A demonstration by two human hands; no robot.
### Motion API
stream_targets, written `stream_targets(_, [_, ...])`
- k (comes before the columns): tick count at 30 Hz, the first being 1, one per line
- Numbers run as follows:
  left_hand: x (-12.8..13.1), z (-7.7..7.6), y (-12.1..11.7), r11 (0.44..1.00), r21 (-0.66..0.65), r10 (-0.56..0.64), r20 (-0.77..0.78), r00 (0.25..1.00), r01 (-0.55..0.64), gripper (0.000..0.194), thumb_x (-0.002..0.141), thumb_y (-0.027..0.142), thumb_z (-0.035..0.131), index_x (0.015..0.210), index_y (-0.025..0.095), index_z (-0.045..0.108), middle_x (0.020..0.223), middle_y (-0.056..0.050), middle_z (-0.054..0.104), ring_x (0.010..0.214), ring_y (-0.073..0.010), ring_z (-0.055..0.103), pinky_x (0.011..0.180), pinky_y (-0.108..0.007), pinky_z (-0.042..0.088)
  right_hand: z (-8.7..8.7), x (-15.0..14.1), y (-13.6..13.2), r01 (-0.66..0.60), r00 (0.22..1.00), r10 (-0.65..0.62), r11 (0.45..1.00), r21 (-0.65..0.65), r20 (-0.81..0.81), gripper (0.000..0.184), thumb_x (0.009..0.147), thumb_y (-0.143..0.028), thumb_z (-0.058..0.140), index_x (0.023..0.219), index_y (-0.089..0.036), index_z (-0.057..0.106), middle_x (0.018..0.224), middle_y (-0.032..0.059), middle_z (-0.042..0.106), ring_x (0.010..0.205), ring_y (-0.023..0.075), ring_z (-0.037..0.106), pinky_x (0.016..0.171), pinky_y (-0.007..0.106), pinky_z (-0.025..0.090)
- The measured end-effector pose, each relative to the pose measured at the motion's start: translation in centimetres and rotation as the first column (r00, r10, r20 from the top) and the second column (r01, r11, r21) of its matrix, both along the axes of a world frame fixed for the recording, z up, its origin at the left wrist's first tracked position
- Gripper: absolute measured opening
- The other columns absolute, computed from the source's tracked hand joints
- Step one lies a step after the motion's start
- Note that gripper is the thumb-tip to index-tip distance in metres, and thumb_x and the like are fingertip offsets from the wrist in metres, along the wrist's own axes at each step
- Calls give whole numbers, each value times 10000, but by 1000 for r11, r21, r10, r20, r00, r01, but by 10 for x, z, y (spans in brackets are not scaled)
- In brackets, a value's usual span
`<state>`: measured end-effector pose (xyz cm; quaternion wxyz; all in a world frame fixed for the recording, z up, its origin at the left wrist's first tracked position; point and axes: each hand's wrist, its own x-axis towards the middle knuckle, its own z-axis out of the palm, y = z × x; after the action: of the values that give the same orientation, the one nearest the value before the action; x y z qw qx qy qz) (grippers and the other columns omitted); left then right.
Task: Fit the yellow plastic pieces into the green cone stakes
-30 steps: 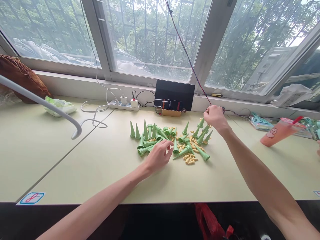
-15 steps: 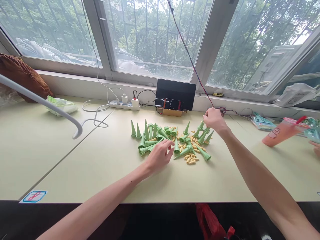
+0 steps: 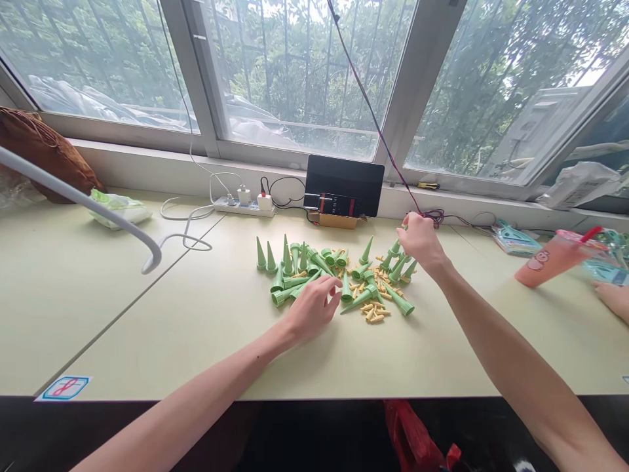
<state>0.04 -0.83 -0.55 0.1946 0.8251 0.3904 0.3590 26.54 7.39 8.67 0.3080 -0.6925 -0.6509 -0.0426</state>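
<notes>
Green plastic cone spikes [image 3: 287,259] with ribbed collars lie and stand in a loose cluster on the table. Small pale-yellow pegs [image 3: 376,313] are scattered among them, mostly on the right side. My left hand [image 3: 317,307] rests at the near edge of the cluster, fingers curved and thumb apart, with nothing visible between them. Just beyond its fingertips stands one green cone [image 3: 346,286]. My right hand [image 3: 421,241] is above the right end of the cluster, its fingers pinched at the tip of an upright green cone [image 3: 394,248]; the fingers partly hide the contact.
Behind the cluster a phone [image 3: 338,204] leans on a dark tablet [image 3: 346,183]. A power strip [image 3: 246,208] with cables lies left of it. To the right are a tilted drink cup [image 3: 545,261] and another person's hand [image 3: 614,298]. A white curved bar [image 3: 98,203] crosses the left.
Both my hands stay almost in place; the right hand's position barely shifts. At the right edge, the other person's hand comes further into view.
</notes>
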Motion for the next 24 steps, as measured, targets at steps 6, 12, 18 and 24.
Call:
stream_targets(6, [-1,-2,0,1000,-6,9,-3,1000,-9,143,939,195,475,963,185,615,877,-33,630,599,-121,509,608,-272,435,7,-15,-28,-53,999,54,977,208,0,313,876,-228,562,1175,-140,528,660,44,629,651,253,622,718,358,472])
stream_targets(12, [0,-2,1,1000,-5,24,12,1000,-24,122,944,205,487,990,188,599,906,-27,618,594,-109,493,610,-268,431,-40,-46,-55,-351,914,390,898,267,-109,183,973,-336,464,906,-194,557,712,24,634,547,149,571,582,257,437])
stream_targets(18, [-1,-1,1,999,32,22,34,999,-23,311,970,270,486,675,173,488,759,-3,506,597,-106,427,577,-261,379,-90,-67,-59,-477,859,504,850,225,-84,372,965,-331,479,623,-221,381,489,-47,425,433,110,373,480,251,314])
stream_targets(24, [-2,0,-2,999,41,-5,-7,1000,5,422,989,291,449,585,172,416,699,4,445,594,-110,398,573,-271,356,-46,-78,-108,-556,707,650,754,350,-279,393,972,-358,502,606,-222,453,475,-43,455,406,112,402,432,263,334])
